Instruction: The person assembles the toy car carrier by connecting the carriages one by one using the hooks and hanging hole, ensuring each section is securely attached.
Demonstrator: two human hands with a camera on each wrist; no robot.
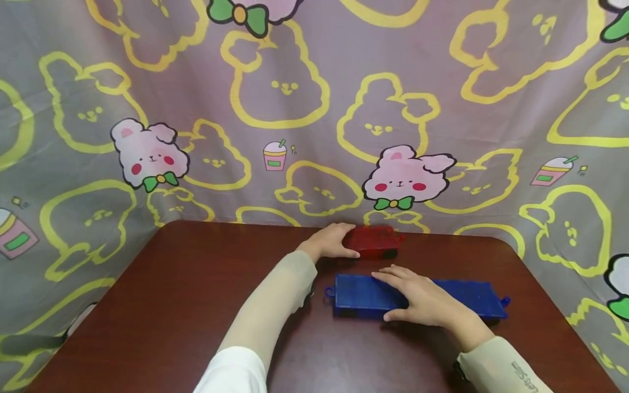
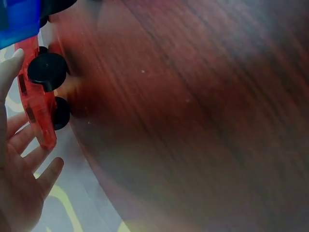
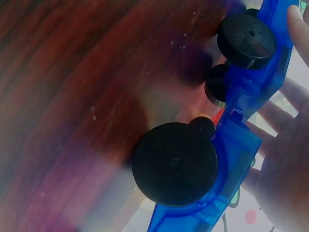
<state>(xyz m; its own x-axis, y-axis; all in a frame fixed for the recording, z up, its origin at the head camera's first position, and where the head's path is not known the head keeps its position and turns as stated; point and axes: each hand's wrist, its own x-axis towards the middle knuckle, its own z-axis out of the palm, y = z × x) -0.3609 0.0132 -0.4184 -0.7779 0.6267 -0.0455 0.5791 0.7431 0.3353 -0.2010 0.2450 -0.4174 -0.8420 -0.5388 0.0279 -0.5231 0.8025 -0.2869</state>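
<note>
In the head view, a translucent red toy wagon [image 1: 375, 243] stands near the table's back edge. My left hand [image 1: 330, 242] holds its left end, thumb on the near side and fingers on the far side. Black wheels show under the red wagon [image 2: 38, 104] in the left wrist view. Closer to me lies a long translucent blue toy wagon [image 1: 469, 297] with a hook at each end. My right hand [image 1: 417, 297] spans its middle from above, thumb at the near side, fingers across the top. The right wrist view shows a large black wheel [image 3: 175, 164] and smaller ones beneath it.
The brown wooden table [image 1: 196, 305] has rounded back corners. A grey curtain [image 1: 304, 136] with rabbit drawings hangs right behind and around it. The blue wagon sits in front of the red one, a narrow strip of table between them.
</note>
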